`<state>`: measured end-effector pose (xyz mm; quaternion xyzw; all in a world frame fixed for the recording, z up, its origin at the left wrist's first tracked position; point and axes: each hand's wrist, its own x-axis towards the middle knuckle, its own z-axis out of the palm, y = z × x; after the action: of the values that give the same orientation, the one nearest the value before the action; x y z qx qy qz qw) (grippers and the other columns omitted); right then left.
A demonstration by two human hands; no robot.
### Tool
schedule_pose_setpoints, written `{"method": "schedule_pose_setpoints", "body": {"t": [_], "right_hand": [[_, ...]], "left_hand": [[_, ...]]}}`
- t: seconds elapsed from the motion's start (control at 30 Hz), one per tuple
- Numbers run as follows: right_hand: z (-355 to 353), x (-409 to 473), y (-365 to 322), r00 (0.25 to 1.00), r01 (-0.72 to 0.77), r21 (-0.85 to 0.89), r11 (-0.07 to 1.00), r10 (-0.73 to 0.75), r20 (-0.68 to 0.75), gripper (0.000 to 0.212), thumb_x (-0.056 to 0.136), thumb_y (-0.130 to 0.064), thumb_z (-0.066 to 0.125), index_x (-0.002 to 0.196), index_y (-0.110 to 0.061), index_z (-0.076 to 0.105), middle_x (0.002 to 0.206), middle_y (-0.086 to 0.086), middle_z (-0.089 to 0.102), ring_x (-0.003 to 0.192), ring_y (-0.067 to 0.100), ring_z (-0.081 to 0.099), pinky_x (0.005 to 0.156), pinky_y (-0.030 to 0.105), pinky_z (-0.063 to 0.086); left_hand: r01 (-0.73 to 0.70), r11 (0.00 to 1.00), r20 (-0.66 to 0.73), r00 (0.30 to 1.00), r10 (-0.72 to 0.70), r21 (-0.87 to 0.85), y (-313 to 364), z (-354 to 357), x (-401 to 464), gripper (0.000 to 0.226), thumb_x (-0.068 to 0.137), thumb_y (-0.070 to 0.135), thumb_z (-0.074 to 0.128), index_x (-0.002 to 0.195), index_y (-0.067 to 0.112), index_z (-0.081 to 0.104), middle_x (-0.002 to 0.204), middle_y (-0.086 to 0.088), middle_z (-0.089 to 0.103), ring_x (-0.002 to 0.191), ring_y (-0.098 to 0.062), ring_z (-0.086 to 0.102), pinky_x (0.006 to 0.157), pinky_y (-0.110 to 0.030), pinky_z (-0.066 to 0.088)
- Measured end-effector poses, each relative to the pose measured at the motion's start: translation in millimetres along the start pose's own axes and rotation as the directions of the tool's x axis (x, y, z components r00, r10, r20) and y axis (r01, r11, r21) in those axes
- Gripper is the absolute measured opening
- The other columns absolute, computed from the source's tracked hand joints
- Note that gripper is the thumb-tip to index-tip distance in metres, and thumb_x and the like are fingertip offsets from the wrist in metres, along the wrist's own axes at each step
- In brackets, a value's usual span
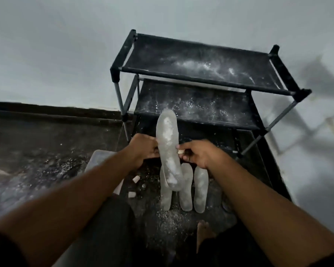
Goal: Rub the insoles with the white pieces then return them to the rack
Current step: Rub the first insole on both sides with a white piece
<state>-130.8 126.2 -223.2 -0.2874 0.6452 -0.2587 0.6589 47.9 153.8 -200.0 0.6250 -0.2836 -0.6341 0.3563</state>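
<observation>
Translucent, light, bendy insole (167,149) held mid-length in the left hand (143,151) grip; right hand (196,154) pinches a white piece (180,151).

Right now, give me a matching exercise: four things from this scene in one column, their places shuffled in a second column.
1. translucent insole
2. small white piece
3. three insoles
4. black shoe rack

A. lying side by side on the floor
B. against the wall
C. pinched in the right hand
D. held up between both hands, the left hand on its left edge

Pairs: 1-D, 2-C, 3-A, 4-B
</observation>
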Motion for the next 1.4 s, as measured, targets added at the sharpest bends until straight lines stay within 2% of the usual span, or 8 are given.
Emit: {"method": "schedule_pose_setpoints", "body": {"t": [0.23, 0.37, 0.5, 0.83, 1.0, 1.1, 1.27, 1.4], "right_hand": [[-3, -10, 1, 1.0, 0.03, 0.065, 0.997, -0.03, 0.0, 0.012, 0.077, 0.002, 0.075, 0.087, 0.006, 0.07, 0.072, 0.015, 0.067, 0.053, 0.018, 0.059, 0.042, 0.021, 0.046], [2, -20, -8, 0.998, 0.005, 0.06, 0.998, -0.009, 0.07, 0.005, 0.08, 0.001, 0.072, 0.083, 0.003, 0.069, 0.07, 0.013, 0.065, 0.047, 0.015, 0.057, 0.041, 0.02, 0.046], [-6, -34, -17, 0.997, 0.011, 0.054, 0.998, -0.014, 0.07, 0.006, 0.08, 0.001, 0.074, 0.082, 0.003, 0.068, 0.066, 0.012, 0.066, 0.046, 0.014, 0.057, 0.039, 0.019, 0.045], [-4, -34, -33, 0.996, 0.066, 0.034, 0.997, -0.068, 0.058, 0.009, 0.077, -0.001, 0.077, 0.082, 0.002, 0.071, 0.069, 0.012, 0.069, 0.051, 0.015, 0.059, 0.042, 0.02, 0.046], [-7, -33, -38, 0.996, 0.078, 0.086, 0.993, -0.081, 0.038, 0.012, 0.078, 0.001, 0.076, 0.088, 0.004, 0.07, 0.067, 0.011, 0.067, 0.05, 0.015, 0.059, 0.042, 0.019, 0.046], [-7, -32, -42, 0.996, 0.058, 0.135, 0.989, -0.066, 0.054, 0.011, 0.079, 0.001, 0.074, 0.089, 0.001, 0.069, 0.068, 0.01, 0.066, 0.05, 0.015, 0.058, 0.045, 0.019, 0.046], [-2, -37, -46, 0.996, 0.087, 0.15, 0.985, -0.091, 0.021, 0.013, 0.078, 0.001, 0.074, 0.09, 0.001, 0.069, 0.073, 0.01, 0.067, 0.051, 0.014, 0.056, 0.047, 0.019, 0.045], [3, -44, -49, 0.982, 0.186, 0.145, 0.972, -0.18, -0.049, 0.025, 0.075, 0.003, 0.077, 0.097, 0.01, 0.068, 0.076, 0.016, 0.068, 0.053, 0.017, 0.058, 0.044, 0.02, 0.048]], "left_hand": [[0.03, 0.998, -0.099, 0.995, -0.035, -0.051, -5, 12, -6, 0.022, 0.105, 0.004, 0.049, 0.094, 0.009, 0.066, 0.102, -0.013, 0.07, 0.085, -0.021, 0.067, 0.071, -0.03, 0.059], [0.042, 0.99, -0.158, 0.985, -0.062, -0.131, -5, 8, -9, 0.018, 0.105, 0.01, 0.055, 0.114, 0.006, 0.069, 0.113, -0.015, 0.073, 0.103, -0.028, 0.071, 0.083, -0.037, 0.06], [0.012, 0.984, -0.106, 0.994, -0.031, -0.177, -11, 6, -17, 0.017, 0.104, 0.009, 0.056, 0.112, 0.002, 0.07, 0.103, -0.012, 0.076, 0.094, -0.025, 0.073, 0.074, -0.033, 0.06], [-0.068, 0.985, -0.143, 0.989, 0.045, -0.161, 6, 3, 6, 0.015, 0.102, 0.013, 0.06, 0.105, 0.006, 0.073, 0.1, -0.009, 0.078, 0.093, -0.025, 0.074, 0.08, -0.038, 0.061], [-0.066, 0.975, -0.098, 0.994, 0.045, -0.215, 12, 16, 9, 0.023, 0.103, 0.021, 0.061, 0.111, 0.003, 0.073, 0.092, -0.01, 0.079, 0.084, -0.025, 0.076, 0.08, -0.041, 0.062], [-0.058, 0.968, -0.018, 0.998, 0.055, -0.244, 15, 21, 2, 0.032, 0.105, 0.035, 0.056, 0.115, 0.009, 0.073, 0.103, -0.012, 0.079, 0.095, -0.029, 0.076, 0.09, -0.048, 0.06], [0.114, 0.932, 0.245, 0.969, -0.028, -0.344, 6, 24, -12, 0.054, 0.106, 0.05, 0.043, 0.134, 0.008, 0.062, 0.121, -0.021, 0.072, 0.104, -0.034, 0.073, 0.086, -0.054, 0.06], [0.154, 0.877, 0.31, 0.951, -0.006, -0.454, 7, 24, -13, 0.059, 0.106, 0.052, 0.039, 0.142, 0.007, 0.054, 0.131, -0.026, 0.066, 0.113, -0.045, 0.069, 0.086, -0.063, 0.059]]}}
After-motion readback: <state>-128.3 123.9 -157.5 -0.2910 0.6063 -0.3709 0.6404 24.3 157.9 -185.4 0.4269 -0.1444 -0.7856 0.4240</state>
